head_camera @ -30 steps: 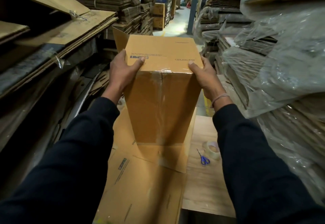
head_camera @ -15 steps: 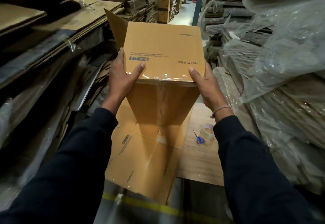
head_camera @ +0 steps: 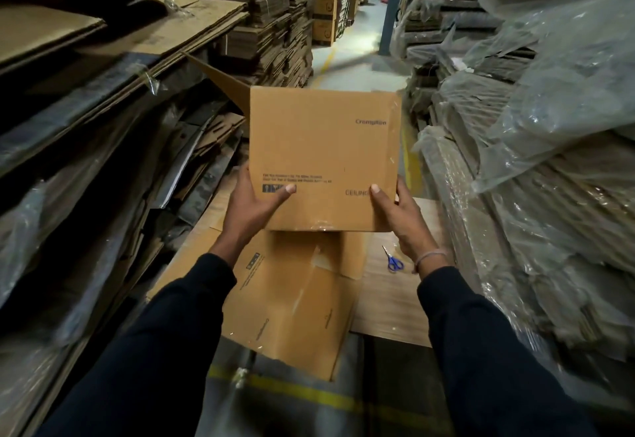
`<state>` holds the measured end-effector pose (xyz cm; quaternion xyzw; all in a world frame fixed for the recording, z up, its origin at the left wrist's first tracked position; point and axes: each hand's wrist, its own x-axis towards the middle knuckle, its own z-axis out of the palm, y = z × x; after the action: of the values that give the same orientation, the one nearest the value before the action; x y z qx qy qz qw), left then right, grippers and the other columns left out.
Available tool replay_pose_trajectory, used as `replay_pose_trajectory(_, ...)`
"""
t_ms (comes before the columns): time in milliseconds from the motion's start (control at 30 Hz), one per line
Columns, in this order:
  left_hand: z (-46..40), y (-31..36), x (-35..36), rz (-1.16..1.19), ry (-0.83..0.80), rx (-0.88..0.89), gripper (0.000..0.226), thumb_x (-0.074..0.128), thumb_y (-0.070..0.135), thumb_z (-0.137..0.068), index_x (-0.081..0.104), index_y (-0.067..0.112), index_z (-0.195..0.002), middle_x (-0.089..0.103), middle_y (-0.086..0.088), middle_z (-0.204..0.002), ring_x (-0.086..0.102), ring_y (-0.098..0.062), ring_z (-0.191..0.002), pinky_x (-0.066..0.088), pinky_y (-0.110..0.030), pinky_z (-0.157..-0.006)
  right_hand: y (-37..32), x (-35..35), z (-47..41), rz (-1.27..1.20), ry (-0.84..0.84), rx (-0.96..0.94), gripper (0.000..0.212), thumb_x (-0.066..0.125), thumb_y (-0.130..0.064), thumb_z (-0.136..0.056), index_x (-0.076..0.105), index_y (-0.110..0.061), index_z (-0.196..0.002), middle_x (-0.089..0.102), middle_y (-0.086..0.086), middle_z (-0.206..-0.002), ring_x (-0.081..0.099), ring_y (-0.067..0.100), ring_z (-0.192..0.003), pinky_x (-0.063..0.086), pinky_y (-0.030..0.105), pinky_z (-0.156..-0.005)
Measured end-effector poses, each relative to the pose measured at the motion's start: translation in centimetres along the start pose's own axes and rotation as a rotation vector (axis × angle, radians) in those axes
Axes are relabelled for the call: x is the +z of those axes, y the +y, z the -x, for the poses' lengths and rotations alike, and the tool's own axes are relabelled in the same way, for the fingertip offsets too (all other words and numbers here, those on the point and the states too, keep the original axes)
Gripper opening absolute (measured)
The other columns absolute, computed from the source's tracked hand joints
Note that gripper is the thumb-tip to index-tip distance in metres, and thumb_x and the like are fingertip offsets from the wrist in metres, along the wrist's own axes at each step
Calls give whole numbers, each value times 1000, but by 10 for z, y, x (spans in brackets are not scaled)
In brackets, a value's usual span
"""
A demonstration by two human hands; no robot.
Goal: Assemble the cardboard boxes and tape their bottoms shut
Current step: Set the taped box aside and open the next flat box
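Both hands held an assembled cardboard box [head_camera: 323,158] in the air above the wooden desk [head_camera: 388,302], its printed side face turned up toward the camera. The left hand [head_camera: 252,211] gripped the near left corner with the thumb laid across the printed panel and the fingers wrapped behind; the right hand [head_camera: 400,218] gripped the near right corner the same way. Each grip was closed on the box. A strip of clear tape glinted along the near lower edge and up the right edge, so the bottom was probably sealed already, though the bottom face itself was out of view.

One open flap [head_camera: 220,84] stuck out at the far left, close to the stacked cardboard sheets [head_camera: 113,69] on the shelf. In so narrow an aisle that flap could snag on the stack and twist the box out of a corner-only hold. Thumbs on smooth board offered little purchase, so a quick swing might let it slip.

Below lay a flattened box [head_camera: 292,313], partly overhanging the near desk edge, with blue-handled scissors [head_camera: 393,261] just beside it. A dropped box could knock either to the floor. The plastic-wrapped bundles [head_camera: 536,134] on the right crowded the other side.
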<state>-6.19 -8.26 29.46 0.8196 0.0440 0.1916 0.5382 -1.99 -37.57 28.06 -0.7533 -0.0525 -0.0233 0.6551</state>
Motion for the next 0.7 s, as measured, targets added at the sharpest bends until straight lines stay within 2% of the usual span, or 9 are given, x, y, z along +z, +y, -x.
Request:
replay_pose_trajectory(67, -13, 8, 2, 24, 41, -21, 89, 86, 47, -84, 36, 20, -152, 60, 4, -136, 61, -13, -119, 56, -33, -95, -6, 8, -10, 25, 51, 2, 61, 68, -69, -90, 56, -45, -145, 68, -17, -135, 64, 7, -125, 52, 43, -111)
replay_pose_trajectory(133, -24, 14, 7, 33, 102, -50, 94, 86, 53, -82, 34, 19, -152, 55, 6, -132, 57, -14, -118, 49, -22, -86, -11, 19, -20, 43, 93, -21, 64, 67, -76, -87, 60, -42, -141, 70, -17, -130, 67, 6, -120, 55, 41, -107)
replay_pose_trajectory(167, -27, 16, 11, 20, 138, -69, 96, 84, 60, -80, 34, 19, -150, 54, 5, -130, 57, -16, -119, 49, -26, -88, -13, 24, -24, 45, 106, -25, 65, 67, -75, -88, 59, -40, -141, 71, -17, -127, 67, 6, -117, 57, 39, -104)
replay_pose_trajectory(233, -30, 9, 21, -40, 200, -161, 108, 75, 82, -72, 34, 17, -147, 51, -4, -136, 53, -26, -127, 50, -44, -102, -9, 34, -29, 64, 115, -16, 65, 68, -69, -91, 53, -38, -146, 70, -19, -124, 67, 5, -114, 57, 33, -99)
replay_pose_trajectory(300, -30, -7, 32, -51, 215, -316, 128, 61, 102, -59, 29, 16, -149, 45, -12, -146, 46, -35, -136, 42, -58, -114, 7, 40, -28, 104, 88, 17, 64, 68, -64, -94, 49, -39, -150, 68, -21, -123, 65, 3, -112, 54, 30, -95)
replay_pose_trajectory(367, -28, -25, 41, 30, 175, -505, 141, 51, 110, -51, 24, 15, -151, 42, -15, -150, 45, -38, -138, 39, -59, -116, 33, 45, -23, 122, 53, 81, 62, 69, -60, -96, 48, -38, -150, 67, -21, -122, 64, 8, -113, 54, 35, -100)
replay_pose_trajectory(500, -24, -61, 53, 198, 108, -751, 144, 51, 108, -53, 19, 11, -154, 40, -17, -151, 48, -38, -133, 45, -49, -111, 86, 57, -5, 93, -23, 240, 71, 68, -61, -96, 39, -35, -156, 61, -13, -137, 56, 15, -130, 45, 44, -116)
replay_pose_trajectory(600, -17, -84, 55, 232, 76, -823, 138, 62, 99, -61, 15, 12, -158, 40, -15, -154, 48, -36, -135, 42, -47, -110, 104, 64, 2, 35, -73, 323, 82, 63, -73, -90, 35, -36, -159, 57, -10, -145, 51, 18, -138, 41, 43, -118)
replay_pose_trajectory(700, -10, -104, 54, 278, 40, -837, 133, 68, 87, -71, 10, 8, -160, 40, -14, -155, 47, -34, -137, 42, -45, -113, 113, 68, 1, 16, -83, 387, 85, 58, -75, -88, 35, -35, -159, 56, -9, -147, 49, 19, -140, 38, 42, -120)
